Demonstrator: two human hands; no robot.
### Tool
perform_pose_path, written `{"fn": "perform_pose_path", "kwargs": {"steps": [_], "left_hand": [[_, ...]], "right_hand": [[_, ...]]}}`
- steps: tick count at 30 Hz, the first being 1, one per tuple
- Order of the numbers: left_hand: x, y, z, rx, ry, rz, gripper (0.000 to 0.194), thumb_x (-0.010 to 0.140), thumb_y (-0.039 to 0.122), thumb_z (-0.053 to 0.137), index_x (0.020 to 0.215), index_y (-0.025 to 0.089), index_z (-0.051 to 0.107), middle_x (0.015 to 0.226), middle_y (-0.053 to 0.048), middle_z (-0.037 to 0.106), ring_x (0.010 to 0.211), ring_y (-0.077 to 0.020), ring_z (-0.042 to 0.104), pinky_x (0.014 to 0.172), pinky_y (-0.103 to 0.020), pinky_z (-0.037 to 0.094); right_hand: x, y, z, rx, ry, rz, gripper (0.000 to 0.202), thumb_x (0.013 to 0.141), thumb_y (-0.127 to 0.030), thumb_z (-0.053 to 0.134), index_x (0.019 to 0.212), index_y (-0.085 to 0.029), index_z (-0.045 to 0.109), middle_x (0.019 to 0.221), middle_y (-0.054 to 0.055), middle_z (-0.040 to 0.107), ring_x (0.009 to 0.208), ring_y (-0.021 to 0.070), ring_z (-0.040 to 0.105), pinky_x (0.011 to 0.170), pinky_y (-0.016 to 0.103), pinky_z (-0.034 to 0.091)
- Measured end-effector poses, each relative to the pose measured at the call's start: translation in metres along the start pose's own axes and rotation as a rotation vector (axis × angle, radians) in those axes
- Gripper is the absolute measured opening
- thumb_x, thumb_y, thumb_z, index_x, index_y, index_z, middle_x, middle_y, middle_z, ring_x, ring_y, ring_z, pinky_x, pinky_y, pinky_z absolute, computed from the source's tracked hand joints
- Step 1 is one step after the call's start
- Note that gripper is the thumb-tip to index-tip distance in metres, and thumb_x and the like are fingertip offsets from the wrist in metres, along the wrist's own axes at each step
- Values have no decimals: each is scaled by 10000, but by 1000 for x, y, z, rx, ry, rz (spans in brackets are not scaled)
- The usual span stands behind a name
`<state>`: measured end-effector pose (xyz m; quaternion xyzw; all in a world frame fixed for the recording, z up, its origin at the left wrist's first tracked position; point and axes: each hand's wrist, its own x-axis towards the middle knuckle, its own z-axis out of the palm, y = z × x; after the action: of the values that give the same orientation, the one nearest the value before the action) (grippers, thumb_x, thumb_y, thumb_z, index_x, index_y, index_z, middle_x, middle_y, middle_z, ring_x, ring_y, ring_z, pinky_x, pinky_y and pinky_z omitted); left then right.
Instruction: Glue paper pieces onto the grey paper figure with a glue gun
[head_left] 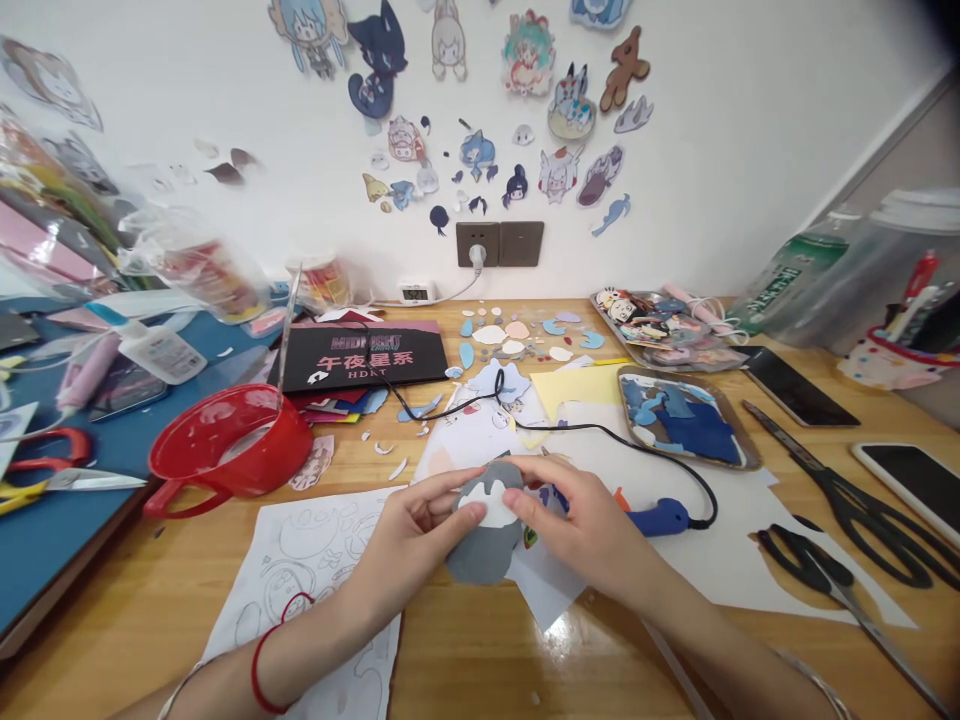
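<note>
Both hands hold one flat grey cut-out point(480, 555) above the front of the table. A small white piece point(493, 503) with a jagged edge lies on its face. My left hand point(424, 525) grips the left side, its thumb pressing on the white piece. On the other side my right hand point(566, 505) pinches the top right, thumb also at the white piece. Beneath them a white paper point(551, 590) sticks out. Just right of my right hand lies a blue-handled tool point(660, 517) with a black cord, its front partly hidden.
Black-handled scissors point(847, 490) and a smaller pair point(810, 565) lie right, near two phones point(802, 385). A red cup point(232, 445) stands left, beside a sheet of line drawings point(300, 560). Behind are a tray of blue scraps point(686, 415) and a black box point(360, 357).
</note>
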<state>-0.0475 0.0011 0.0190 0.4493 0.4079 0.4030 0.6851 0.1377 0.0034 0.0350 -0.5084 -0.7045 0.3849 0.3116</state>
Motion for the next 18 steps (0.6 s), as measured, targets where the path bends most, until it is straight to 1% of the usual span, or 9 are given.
{"fn": "perform_pose_path", "kwargs": {"steps": [2,4,7,10,12,15,18], "left_hand": [[-1,-1,0,25,-30,1,273,785,279,680,1048,203,670,756,-5,737,688,-133,671,636,-199,526],[-1,-3,-1,43,-46,6,222,799,285,667,1005,206,687,807,-16,741,721,-136,673,646,-191,522],[-1,-6,-3,47,-28,10,140,779,283,688,888,197,705,781,-13,740,713,-127,668,629,-167,506],[0,-8,-4,65,8,-22,118,756,290,705,803,182,699,723,-11,730,642,-113,649,574,-153,484],[-1,-8,-5,97,37,-20,127,744,294,711,774,171,695,702,-12,721,606,-110,632,541,-153,472],[-2,-8,-6,163,72,37,142,734,302,712,748,161,695,694,-15,712,582,-111,617,524,-160,469],[-2,-8,-7,249,85,105,151,755,314,691,765,164,703,707,-22,712,594,-124,617,532,-177,483]], "right_hand": [[0,-2,3,20,-12,13,133,845,-307,570,954,-260,632,872,-23,633,843,153,558,704,279,425],[1,-3,5,23,15,25,75,833,-291,578,840,-233,625,785,-23,602,781,148,542,647,269,401],[1,-3,9,18,53,47,108,810,-271,591,729,-201,601,732,-12,572,745,151,526,644,275,384],[1,-1,11,30,50,68,97,790,-267,605,726,-194,611,741,-1,578,756,160,530,672,287,389],[1,0,13,39,18,69,98,793,-280,603,748,-196,626,756,3,588,770,164,535,680,291,394],[1,1,13,62,-29,50,105,803,-290,596,782,-197,642,779,6,608,790,167,542,692,293,403],[1,-2,12,81,-18,13,80,797,-262,606,796,-194,649,805,8,622,819,167,549,723,295,416]]}}
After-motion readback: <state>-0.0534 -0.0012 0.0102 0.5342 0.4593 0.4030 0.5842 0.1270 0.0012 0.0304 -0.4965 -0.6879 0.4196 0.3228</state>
